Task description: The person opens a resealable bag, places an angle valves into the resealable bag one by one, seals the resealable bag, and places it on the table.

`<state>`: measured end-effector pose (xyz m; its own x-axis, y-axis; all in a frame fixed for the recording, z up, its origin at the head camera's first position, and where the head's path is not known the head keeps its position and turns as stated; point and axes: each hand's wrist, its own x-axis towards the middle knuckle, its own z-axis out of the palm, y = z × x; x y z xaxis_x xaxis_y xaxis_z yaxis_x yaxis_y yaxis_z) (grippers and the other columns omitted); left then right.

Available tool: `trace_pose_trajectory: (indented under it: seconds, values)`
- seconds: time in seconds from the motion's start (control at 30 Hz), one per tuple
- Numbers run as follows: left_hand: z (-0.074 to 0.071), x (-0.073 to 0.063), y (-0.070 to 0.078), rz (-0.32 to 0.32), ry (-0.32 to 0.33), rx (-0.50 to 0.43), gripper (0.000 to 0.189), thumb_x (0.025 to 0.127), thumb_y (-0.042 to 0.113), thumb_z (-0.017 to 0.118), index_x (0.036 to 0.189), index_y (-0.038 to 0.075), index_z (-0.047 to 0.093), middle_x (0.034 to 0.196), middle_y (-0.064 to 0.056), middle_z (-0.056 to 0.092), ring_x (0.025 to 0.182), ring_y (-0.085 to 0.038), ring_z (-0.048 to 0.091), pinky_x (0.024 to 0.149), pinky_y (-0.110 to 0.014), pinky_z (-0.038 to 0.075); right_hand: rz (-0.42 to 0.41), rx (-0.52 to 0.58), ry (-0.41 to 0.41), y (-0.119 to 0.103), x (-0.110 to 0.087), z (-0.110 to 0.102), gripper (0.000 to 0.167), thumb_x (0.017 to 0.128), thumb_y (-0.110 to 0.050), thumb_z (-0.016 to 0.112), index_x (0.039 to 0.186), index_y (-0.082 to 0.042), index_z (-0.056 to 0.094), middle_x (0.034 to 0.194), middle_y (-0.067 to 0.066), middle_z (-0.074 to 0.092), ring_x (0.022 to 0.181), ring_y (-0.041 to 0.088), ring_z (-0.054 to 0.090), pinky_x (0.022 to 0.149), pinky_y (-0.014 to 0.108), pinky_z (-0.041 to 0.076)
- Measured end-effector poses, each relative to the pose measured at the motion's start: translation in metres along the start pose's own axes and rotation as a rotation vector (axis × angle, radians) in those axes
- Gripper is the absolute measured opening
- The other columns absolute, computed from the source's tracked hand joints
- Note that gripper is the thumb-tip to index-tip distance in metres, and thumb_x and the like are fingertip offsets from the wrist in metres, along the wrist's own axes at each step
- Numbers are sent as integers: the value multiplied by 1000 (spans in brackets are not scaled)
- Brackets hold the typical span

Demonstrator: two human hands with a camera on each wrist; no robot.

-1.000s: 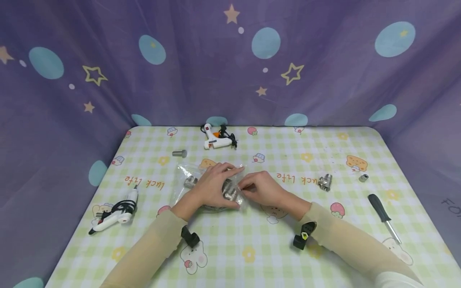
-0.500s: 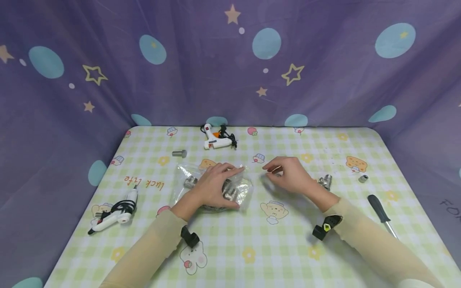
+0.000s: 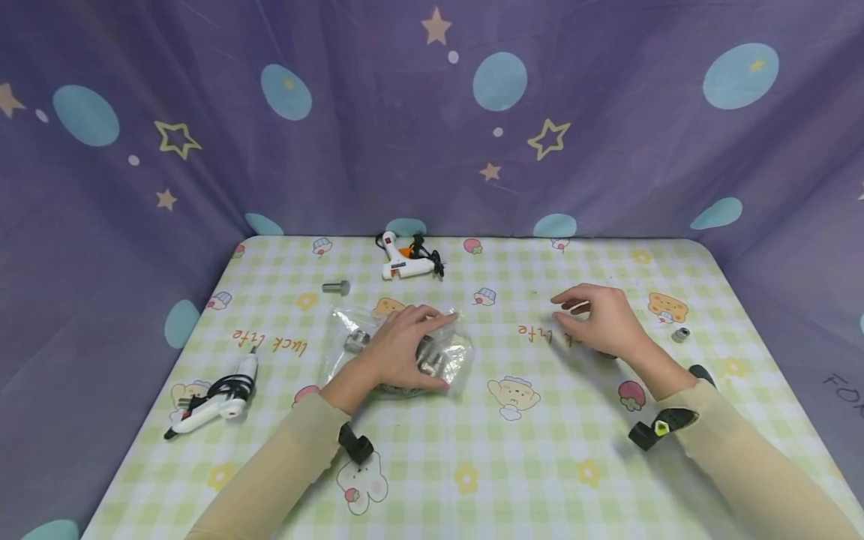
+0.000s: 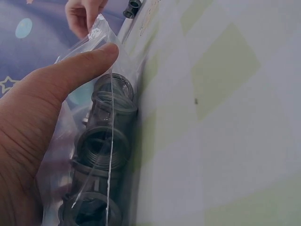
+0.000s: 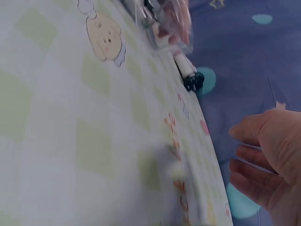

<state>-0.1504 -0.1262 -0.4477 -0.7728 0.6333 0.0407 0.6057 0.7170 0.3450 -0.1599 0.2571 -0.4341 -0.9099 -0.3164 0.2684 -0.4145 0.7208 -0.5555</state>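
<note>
Touching clear bag [image 3: 459, 354]: left hand [image 3: 400, 349] | inside: metal fittings [image 4: 101, 146], count unclear

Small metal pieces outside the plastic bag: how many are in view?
3. A bolt lies beyond the bag; a small cylinder, right of the right hand; a fitting is mostly hidden behind that hand in the head view. More may be hidden.

I'm seeing two long, plain beige sleeves [image 3: 270, 472], a blocky black left wrist camera [image 3: 356, 445] sitting beside one, and a black right wrist camera [image 3: 643, 436] showing a bright yellow-green spot [image 3: 661, 427] beside the other.
</note>
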Motion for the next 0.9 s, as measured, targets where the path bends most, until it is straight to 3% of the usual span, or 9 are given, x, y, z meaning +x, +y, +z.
trace_pose_trajectory:
  seconds: [0.47, 0.7, 0.9]
  values:
    - [0, -1, 0, 15, 17, -12, 116, 65, 71, 91, 163, 30, 45, 144, 1, 59, 129, -24, 56, 117, -55, 44, 133, -75, 26, 26, -34, -23, 21, 92, -16, 82, 111, -7, 81, 111, 19, 79, 93, 37, 78, 80, 52, 64]
    - [0, -2, 0, 11, 13, -19, 116, 65, 71, 91, 163, 30, 44, 144, 1, 58, 130, -24, 55, 116, -55, 44, 131, -76, 39, 34, -46, -25, 21, 90, -18, 85, 107, -6, 82, 105, 21, 79, 86, 36, 79, 76, 49, 65]
    - [1, -2, -1, 18, 20, -15, 115, 66, 71, 91, 163, 31, 45, 143, 1, 59, 129, -24, 55, 114, -55, 45, 151, -101, 4, 39, -54, -28, 29, 86, -24, 89, 109, -7, 82, 105, 17, 80, 91, 35, 78, 80, 50, 64]
